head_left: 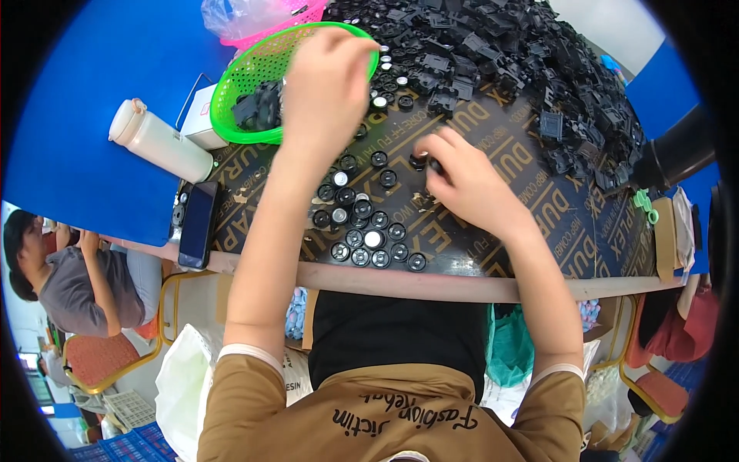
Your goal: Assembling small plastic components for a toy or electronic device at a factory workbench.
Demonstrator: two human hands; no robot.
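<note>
Black plastic parts [500,54] form the largest mass in view, a loose heap beyond the right hand's fingertips, spreading to the far right of the dark printed board [539,231]. They appear angular, rigid and light; judged by shape, each is best taken by its flat outer faces, since the edges would likely snag on neighbours.

The green mesh basket [254,77] sits just under and to the left of the left hand [327,92]. It holds a few of the same black parts. The left hand hovers over its rim, fingers curled downward; whether they grip anything cannot be told, as the back of the hand hides the tips.

Small round caps [362,231], black with some showing silver or white centres, lie in a rough cluster nearer the person than both hands, between the forearms. They look smooth, hard and light, probably slippery; a pinch across the rim seems the sound hold.

The right hand [462,181] rests on the board, thumb and forefinger nearly closed on one small dark round cap at the fingertips.

A white bottle [158,142] and a dark phone [198,225] lie well left of the left hand.
</note>
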